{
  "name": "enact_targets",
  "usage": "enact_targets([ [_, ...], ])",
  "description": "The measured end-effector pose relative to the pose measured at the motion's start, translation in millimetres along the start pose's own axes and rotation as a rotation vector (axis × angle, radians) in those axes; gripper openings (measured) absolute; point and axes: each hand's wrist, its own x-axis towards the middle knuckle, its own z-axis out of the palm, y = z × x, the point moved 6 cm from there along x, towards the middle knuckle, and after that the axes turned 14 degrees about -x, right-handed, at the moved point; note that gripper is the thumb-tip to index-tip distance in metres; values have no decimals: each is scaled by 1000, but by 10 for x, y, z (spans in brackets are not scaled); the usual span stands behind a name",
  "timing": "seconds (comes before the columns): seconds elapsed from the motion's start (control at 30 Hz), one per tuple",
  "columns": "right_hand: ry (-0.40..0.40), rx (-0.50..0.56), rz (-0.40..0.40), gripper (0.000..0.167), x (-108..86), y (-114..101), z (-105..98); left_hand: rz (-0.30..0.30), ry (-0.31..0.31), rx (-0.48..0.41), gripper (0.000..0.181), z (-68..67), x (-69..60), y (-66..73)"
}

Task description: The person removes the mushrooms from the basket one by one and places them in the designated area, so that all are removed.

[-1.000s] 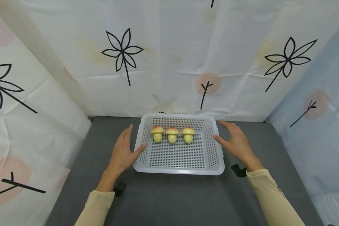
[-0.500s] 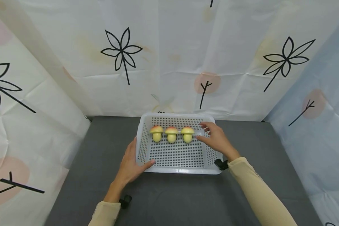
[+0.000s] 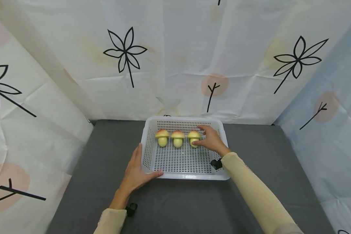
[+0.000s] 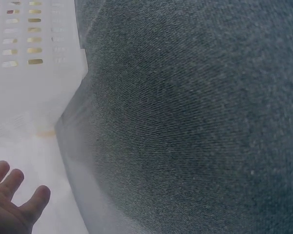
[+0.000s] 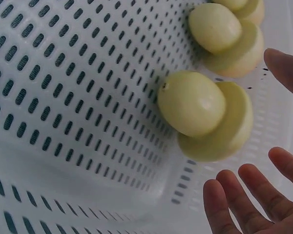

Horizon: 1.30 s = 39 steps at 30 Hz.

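Three yellow mushrooms [image 3: 177, 142] sit in a row inside a white basket [image 3: 190, 177] on a grey table [image 3: 169, 208] in the head view. The left hand [image 3: 135, 174] is at the basket's near left corner, fingers extended, thumb out along the near rim. The right hand [image 3: 211, 139] is inside the basket at the rightmost mushroom [image 3: 194, 134], thumb and fingers apart. The left wrist view shows parted fingertips below the basket's slotted wall. In the right wrist view, the thumb and fingers are spread, with visible space between them and the mushrooms
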Motion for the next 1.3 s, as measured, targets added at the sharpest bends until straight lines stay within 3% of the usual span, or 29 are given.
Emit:
enact_targets([
  [0.5,-28,22,75,94,179,118,206,6,-5,-71,143,0,15,4],
  [1.3,-47,-37,41,91,214,147,295,18,8,-188,143,34,2,-18],
])
